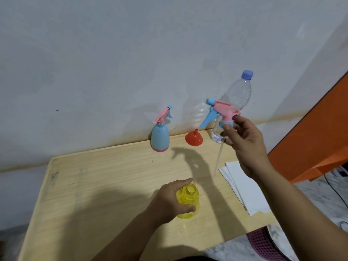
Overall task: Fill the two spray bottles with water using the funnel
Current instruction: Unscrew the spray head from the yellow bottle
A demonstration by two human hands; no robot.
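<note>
Now the left hand grips the yellow spray bottle, fingers and thumb curled round its body, and the bottle stands upright on the wooden table near the front edge with its neck open and no top on it. Up goes the right hand, raised above the table's far right part, pinching the spray head by its blue collar between thumb and fingertips. That head is pink on top with a blue trigger and nozzle, and its thin clear dip tube hangs down, slanting toward the table, well apart from the yellow bottle's mouth.

At the back, against the wall, the blue spray bottle stands upright with its pink and blue head in place. Just right of it the red funnel sits upside down, wide mouth on the table and spout pointing up. Behind the raised hand stands the clear water bottle, blue cap on, a little water visible at its bottom.

White paper sheets lie on the table's right side, partly under the right forearm. A pink perforated basket shows at the bottom right corner, beside the table's front.
</note>
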